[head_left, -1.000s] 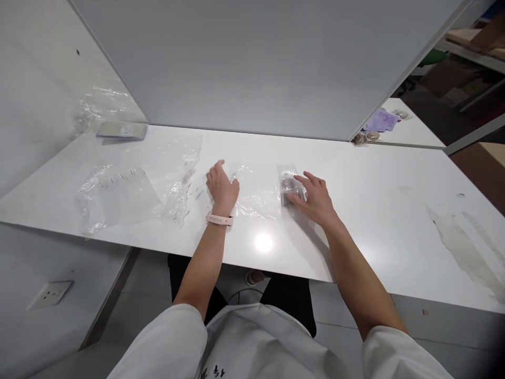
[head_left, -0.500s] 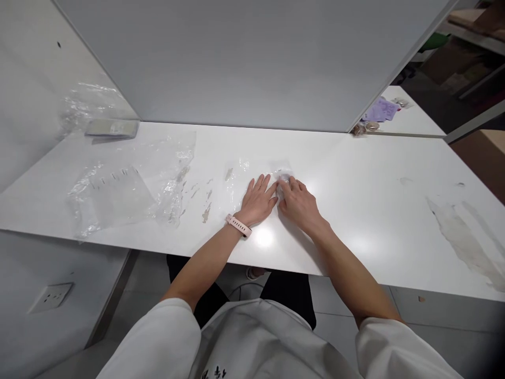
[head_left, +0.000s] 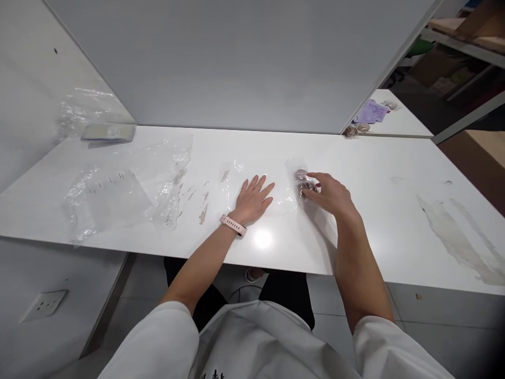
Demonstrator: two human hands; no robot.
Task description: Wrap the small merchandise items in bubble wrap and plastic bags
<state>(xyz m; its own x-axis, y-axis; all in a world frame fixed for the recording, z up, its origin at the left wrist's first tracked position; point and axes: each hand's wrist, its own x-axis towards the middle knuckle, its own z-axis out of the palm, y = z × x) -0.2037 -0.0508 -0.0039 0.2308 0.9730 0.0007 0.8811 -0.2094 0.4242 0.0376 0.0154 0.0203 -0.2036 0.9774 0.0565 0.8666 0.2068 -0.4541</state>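
Observation:
My left hand (head_left: 253,202) lies flat, fingers spread, on a clear plastic bag (head_left: 235,169) spread over the white table. A pink band circles that wrist. To its right, my right hand (head_left: 334,193) grips a small clear packet (head_left: 300,175) between thumb and fingers. Inside the packet are reddish-brown and dark round pieces; their exact kind is too small to make out. The packet sits at the right end of the clear plastic, and my fingers partly cover it.
A large crumpled plastic bag (head_left: 118,195) covers the table's left part. Behind it, a flat wrapped pack (head_left: 109,132) rests by the side wall. A grey panel (head_left: 236,68) bounds the back. Purple paper (head_left: 371,112) and small bagged items (head_left: 363,128) lie at the far right.
My right hand has moved right, away from my left hand, and the packet with brown pieces now shows there. The left hand stays flat in nearly the same place.

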